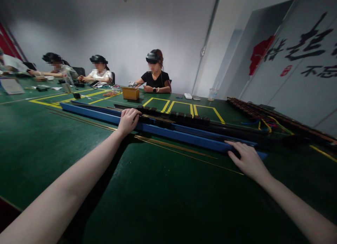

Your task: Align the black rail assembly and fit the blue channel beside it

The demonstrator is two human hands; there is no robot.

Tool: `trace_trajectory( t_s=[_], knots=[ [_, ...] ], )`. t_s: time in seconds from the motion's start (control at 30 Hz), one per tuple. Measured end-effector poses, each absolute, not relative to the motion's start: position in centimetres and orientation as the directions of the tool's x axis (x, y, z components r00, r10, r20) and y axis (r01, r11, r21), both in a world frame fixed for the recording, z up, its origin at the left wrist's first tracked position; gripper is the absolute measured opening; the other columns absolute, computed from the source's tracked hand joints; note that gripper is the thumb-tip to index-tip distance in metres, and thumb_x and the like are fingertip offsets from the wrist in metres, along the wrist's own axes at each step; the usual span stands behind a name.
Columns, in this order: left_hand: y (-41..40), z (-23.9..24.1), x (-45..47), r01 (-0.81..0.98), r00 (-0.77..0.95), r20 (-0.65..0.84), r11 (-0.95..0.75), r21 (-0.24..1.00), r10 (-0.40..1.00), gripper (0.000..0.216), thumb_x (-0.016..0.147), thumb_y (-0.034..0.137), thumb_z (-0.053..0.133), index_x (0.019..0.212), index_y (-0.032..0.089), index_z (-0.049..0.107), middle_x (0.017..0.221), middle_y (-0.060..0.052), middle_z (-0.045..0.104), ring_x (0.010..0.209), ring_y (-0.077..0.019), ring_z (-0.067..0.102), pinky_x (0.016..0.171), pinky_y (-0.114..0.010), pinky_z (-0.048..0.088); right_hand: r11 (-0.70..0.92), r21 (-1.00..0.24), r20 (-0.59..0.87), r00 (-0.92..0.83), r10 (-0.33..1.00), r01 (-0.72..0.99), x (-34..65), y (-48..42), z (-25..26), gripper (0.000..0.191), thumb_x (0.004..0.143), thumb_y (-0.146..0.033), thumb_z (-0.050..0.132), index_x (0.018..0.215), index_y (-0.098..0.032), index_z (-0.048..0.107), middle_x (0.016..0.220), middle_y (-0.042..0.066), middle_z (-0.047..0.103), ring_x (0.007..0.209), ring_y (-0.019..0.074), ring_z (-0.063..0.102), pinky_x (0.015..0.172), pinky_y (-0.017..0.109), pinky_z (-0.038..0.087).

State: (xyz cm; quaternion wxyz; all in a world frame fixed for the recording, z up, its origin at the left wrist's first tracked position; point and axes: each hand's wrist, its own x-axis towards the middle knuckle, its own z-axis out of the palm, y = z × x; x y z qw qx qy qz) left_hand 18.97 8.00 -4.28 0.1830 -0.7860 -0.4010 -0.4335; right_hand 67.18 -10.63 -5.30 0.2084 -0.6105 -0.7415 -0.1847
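Observation:
A long blue trough (184,134) lies slantwise across the green table in front of me. My left hand (128,120) reaches over its near wall, thumb and fingers closed around thin brass rods (158,118) that run out on both sides. Part of that grip is hidden by the back of the hand. Near the trough's right end, my right hand (247,160) has its fingers over the near wall and its thumb in front. More loose brass rods (173,146) lie on the table along the near side. Behind the trough sits a row of dark blocks (188,118).
Yellow tape outlines (181,103) mark the far tabletop. An orange-brown box (131,93) stands before a person in black (156,79); other people sit further left. On the right are a long dark stack of strips (279,114), coloured wires (279,123) and a plastic cup (212,94).

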Motion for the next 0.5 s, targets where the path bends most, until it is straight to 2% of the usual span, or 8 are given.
trace_trajectory(
  t_s=[0.2,0.5],
  knots=[
    [8.35,-4.28,18.32,0.816,0.221,0.834,-0.564,0.125,0.506,0.027,0.097,0.027,0.034,0.095,0.021,0.061,0.101,-0.005,0.065,0.102,-0.0215,0.055,0.095,-0.038,0.032,0.194,0.022,0.535,-0.175,0.826,0.981,67.18,-10.76,-5.15,0.045,0.092,-0.043,0.039,0.123,-0.017,0.059,0.108,0.011,0.067,0.101,0.0298,0.062,0.083,0.046,0.048],
    [8.27,-4.47,18.56,0.805,0.2,0.82,-0.567,0.173,0.535,0.023,0.095,0.028,0.038,0.098,0.02,0.06,0.105,-0.006,0.062,0.1,-0.0231,0.054,0.09,-0.037,0.036,0.197,0.036,0.54,-0.185,0.821,0.98,67.34,-10.58,-5.36,0.044,0.092,-0.042,0.038,0.123,-0.018,0.059,0.108,0.011,0.067,0.1,0.0304,0.062,0.081,0.046,0.047]
  ],
)
